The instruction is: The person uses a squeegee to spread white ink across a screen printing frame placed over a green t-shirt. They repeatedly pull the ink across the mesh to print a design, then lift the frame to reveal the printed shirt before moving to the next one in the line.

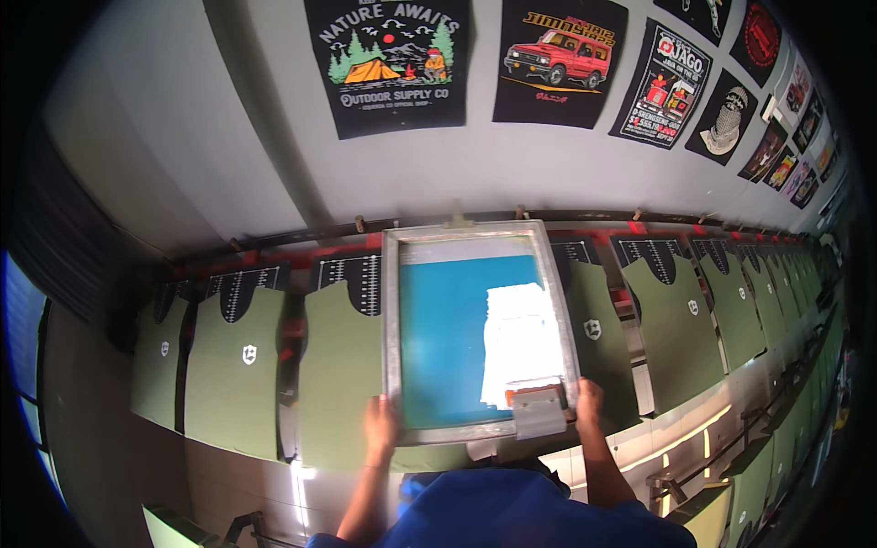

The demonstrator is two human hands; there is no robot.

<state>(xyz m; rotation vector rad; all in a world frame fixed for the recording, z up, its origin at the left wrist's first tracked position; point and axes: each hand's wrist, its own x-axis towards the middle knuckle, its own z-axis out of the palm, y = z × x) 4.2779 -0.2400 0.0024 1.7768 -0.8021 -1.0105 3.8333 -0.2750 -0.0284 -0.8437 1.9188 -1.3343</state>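
A silkscreen printing frame (391,320) with a grey metal rim is in front of me, above the row of green shirt pieces. My left hand (381,425) is closed round its left side near the lower corner. On the opposite side, my right hand (589,402) grips the rim, also low down. Blue mesh (443,347) fills the frame, and a broad patch of white ink (521,333) covers its right part. A squeegee (539,413) with a grey holder rests at the lower right, across the frame's bottom edge. The shirt piece directly beneath is mostly hidden.
Green shirt pieces lie on dark boards to both sides, including one (233,365) at left and one (681,320) at right, each with a small white shield print. A dark rail (311,233) runs behind them. Printed black cloths (562,64) hang on the wall.
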